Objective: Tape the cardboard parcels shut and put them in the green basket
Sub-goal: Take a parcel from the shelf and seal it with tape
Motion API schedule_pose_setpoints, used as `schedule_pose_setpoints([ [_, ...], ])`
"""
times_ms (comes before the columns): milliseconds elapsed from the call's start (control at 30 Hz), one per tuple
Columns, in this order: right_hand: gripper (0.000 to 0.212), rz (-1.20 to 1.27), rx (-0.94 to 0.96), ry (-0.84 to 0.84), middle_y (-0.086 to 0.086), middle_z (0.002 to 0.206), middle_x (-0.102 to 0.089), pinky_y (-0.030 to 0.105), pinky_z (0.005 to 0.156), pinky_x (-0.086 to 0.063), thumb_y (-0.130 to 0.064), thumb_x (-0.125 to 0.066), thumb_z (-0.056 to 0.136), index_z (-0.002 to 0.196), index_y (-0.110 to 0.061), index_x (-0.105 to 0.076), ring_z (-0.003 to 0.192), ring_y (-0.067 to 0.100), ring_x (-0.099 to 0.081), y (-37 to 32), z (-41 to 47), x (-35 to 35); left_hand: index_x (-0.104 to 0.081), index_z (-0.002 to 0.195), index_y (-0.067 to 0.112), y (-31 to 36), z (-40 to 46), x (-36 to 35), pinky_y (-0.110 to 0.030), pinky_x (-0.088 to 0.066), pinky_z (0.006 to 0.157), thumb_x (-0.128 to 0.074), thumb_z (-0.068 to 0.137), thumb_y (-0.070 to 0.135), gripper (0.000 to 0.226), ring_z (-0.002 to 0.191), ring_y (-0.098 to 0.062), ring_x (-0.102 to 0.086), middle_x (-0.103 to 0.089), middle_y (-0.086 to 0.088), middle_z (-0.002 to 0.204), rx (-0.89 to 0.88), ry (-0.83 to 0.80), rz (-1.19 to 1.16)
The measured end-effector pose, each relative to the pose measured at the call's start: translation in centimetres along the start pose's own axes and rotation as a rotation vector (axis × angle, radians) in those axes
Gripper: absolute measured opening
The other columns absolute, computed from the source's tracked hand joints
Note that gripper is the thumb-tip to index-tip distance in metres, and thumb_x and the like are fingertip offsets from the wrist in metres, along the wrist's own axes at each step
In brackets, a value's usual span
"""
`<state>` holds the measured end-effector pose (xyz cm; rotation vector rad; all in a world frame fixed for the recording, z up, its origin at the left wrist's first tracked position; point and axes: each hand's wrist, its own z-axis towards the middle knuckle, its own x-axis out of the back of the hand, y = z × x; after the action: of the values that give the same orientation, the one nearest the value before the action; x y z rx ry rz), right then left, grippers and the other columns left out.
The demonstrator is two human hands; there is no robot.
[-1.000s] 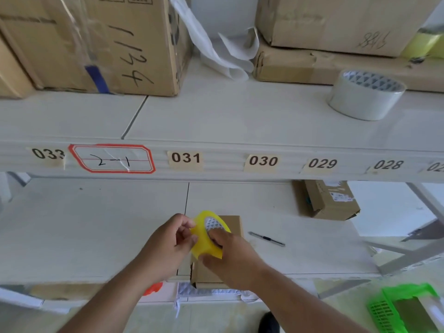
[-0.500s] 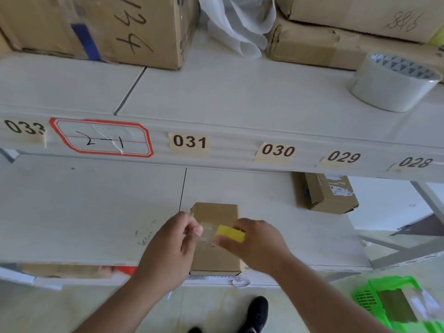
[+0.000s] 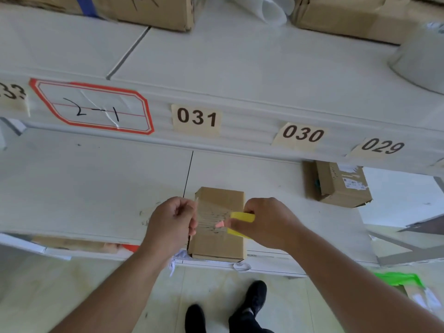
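Note:
A small cardboard parcel (image 3: 219, 243) lies at the front edge of the lower shelf. My right hand (image 3: 266, 222) grips a yellow tape roll (image 3: 241, 217) just above the parcel's right side. My left hand (image 3: 171, 219) pinches the free end of a clear tape strip (image 3: 211, 212), stretched between both hands across the parcel's top. A second cardboard parcel (image 3: 336, 186) sits farther back on the right. A corner of the green basket (image 3: 398, 279) shows on the floor at lower right.
The upper shelf beam (image 3: 240, 131) carries labels 031, 030, 029 and overhangs the lower shelf. Large cardboard boxes (image 3: 158, 10) and a big clear tape roll (image 3: 418, 61) stand on the upper shelf. My black shoes (image 3: 249, 301) are on the floor below.
The hands have drawn apart, pulling a strip of clear tape off the yellow roll over the parcel. The view has tilted down and closer.

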<state>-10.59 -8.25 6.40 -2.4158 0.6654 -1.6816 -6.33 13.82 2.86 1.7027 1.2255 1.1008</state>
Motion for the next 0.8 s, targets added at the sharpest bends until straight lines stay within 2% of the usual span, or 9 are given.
schedule_pose_setpoints([
  [100,0.081,-0.051,0.047,-0.056,-0.008,0.082,-0.063,0.032,0.062,-0.047,-0.104,-0.048,0.06,0.083,-0.029,-0.064,0.076,0.01,-0.061,2.3,0.8,0.9,-0.067,0.085,0.008,0.0,0.4,0.4,-0.017,-0.046,0.048,-0.056,0.101,0.012,0.02,0.053,-0.014,-0.056,-0.066,-0.009,0.066,-0.087,0.076,0.048],
  [200,0.088,-0.228,0.018,-0.105,-0.007,0.079,-0.061,0.033,0.063,-0.042,-0.107,-0.044,0.053,0.071,-0.023,-0.061,0.078,0.013,-0.059,6.7,3.4,0.8,-0.068,0.086,0.006,-1.9,2.6,0.8,-0.028,-0.048,0.053,-0.055,0.099,0.013,0.019,0.054,-0.016,-0.056,-0.065,-0.008,0.065,0.022,0.156,0.041],
  [333,0.082,-0.253,-0.034,-0.125,-0.004,0.075,-0.061,0.033,0.062,-0.04,-0.1,-0.051,0.063,0.065,-0.019,-0.059,0.072,0.013,-0.058,10.0,6.1,-0.6,-0.065,0.082,-0.004,-5.5,5.3,0.5,-0.03,-0.049,0.054,-0.056,0.102,0.015,0.029,0.063,-0.023,-0.052,-0.061,-0.008,0.065,0.206,0.122,-0.004],
  [467,0.082,-0.275,-0.057,-0.153,-0.002,0.06,-0.051,0.032,0.058,-0.037,-0.097,-0.044,0.075,0.058,-0.017,-0.049,0.059,0.017,-0.053,10.5,7.2,-1.4,-0.064,0.079,0.004,-6.8,5.9,-0.4,-0.019,-0.042,0.041,-0.051,0.103,0.019,0.031,0.059,-0.023,-0.053,-0.062,-0.008,0.068,0.225,0.104,0.103],
  [633,0.08,-0.303,-0.101,-0.142,-0.003,0.059,-0.052,0.031,0.058,-0.038,-0.097,-0.045,0.075,0.06,-0.018,-0.047,0.06,0.016,-0.055,10.9,8.0,-2.5,-0.067,0.084,0.002,-7.8,6.9,-1.3,-0.034,-0.054,0.062,-0.052,0.104,0.018,0.03,0.064,-0.022,-0.056,-0.064,-0.008,0.07,0.221,0.11,0.096],
  [800,0.08,-0.308,-0.125,-0.137,-0.004,0.059,-0.051,0.031,0.06,-0.041,-0.098,-0.047,0.073,0.061,-0.019,-0.048,0.06,0.015,-0.056,11.3,8.4,-3.2,-0.065,0.084,0.001,-8.7,7.1,-2.0,-0.028,-0.048,0.056,-0.052,0.104,0.019,0.03,0.056,-0.02,-0.053,-0.062,-0.006,0.066,0.215,0.127,0.126],
])
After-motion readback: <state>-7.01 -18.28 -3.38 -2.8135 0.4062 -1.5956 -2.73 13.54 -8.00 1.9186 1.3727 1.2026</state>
